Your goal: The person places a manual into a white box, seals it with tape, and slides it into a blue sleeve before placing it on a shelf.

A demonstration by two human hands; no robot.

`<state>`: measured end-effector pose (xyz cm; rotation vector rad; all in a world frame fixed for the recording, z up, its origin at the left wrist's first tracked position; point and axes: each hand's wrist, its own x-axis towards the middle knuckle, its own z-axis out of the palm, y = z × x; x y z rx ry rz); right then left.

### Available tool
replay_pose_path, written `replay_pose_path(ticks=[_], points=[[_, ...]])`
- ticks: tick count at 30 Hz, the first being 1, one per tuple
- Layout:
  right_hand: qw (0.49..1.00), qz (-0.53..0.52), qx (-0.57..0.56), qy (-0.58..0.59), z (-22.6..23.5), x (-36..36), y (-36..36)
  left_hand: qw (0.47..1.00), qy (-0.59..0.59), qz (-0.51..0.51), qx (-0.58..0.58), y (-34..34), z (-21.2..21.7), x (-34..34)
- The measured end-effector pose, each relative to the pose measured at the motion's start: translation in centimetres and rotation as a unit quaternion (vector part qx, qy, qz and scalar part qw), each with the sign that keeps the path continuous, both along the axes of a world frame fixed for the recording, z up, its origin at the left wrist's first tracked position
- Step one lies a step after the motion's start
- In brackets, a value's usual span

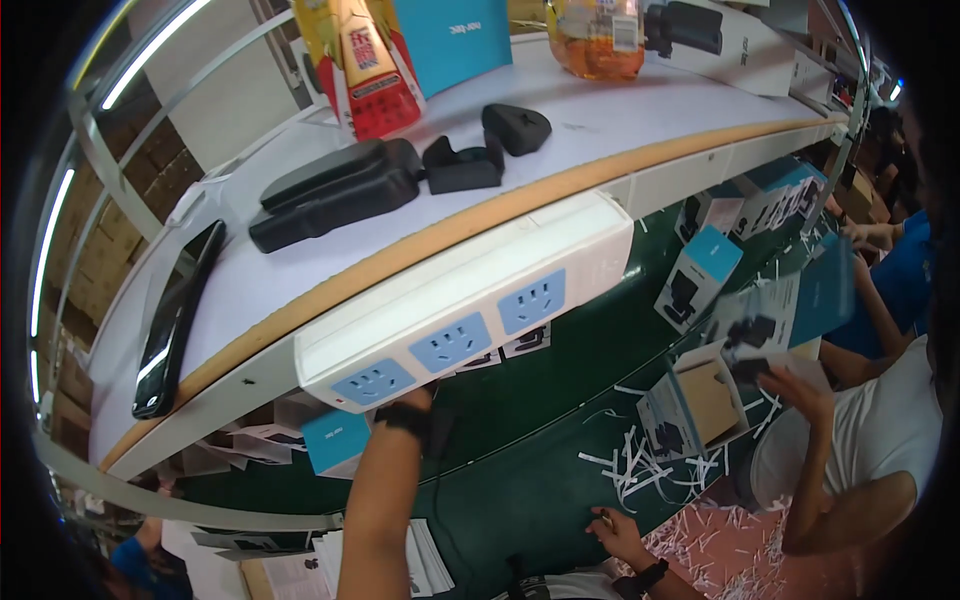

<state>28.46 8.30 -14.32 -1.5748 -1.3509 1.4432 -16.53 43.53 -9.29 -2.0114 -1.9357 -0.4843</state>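
My left hand reaches in under a white power strip with blue sockets. The strip hides most of this hand, so its fingers do not show. Beside the wrist, a teal-and-white box stands on the green work surface. My right hand is low in the view, over the near edge of that surface. Its fingers are curled round something small and brownish, too small to name. Loose white paper strips lie beyond it.
A white shelf above carries a phone, black devices and a bottle of amber liquid. At right, a co-worker in a white shirt handles boxes near an open carton. Stacked papers lie beside my left forearm.
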Motion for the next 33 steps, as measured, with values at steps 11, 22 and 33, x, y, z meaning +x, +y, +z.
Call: replay_pose_path(ticks=[11, 22, 33], points=[[0.995, 0.076, 0.039, 0.048, 8.1, -2.9, 0.6, 0.955, 0.004, -0.285, -0.083, -21.8, 16.3, 4.8], [0.985, 0.021, 0.118, 0.125, 8.3, -11.2, 1.1, 0.936, -0.324, 0.102, 0.09, -44.8, 12.8, 0.0], [0.989, 0.113, 0.007, 0.091, 11.8, -4.7, -0.9, 0.955, -0.095, 0.272, -0.073, -49.0, -7.0, 2.5]])
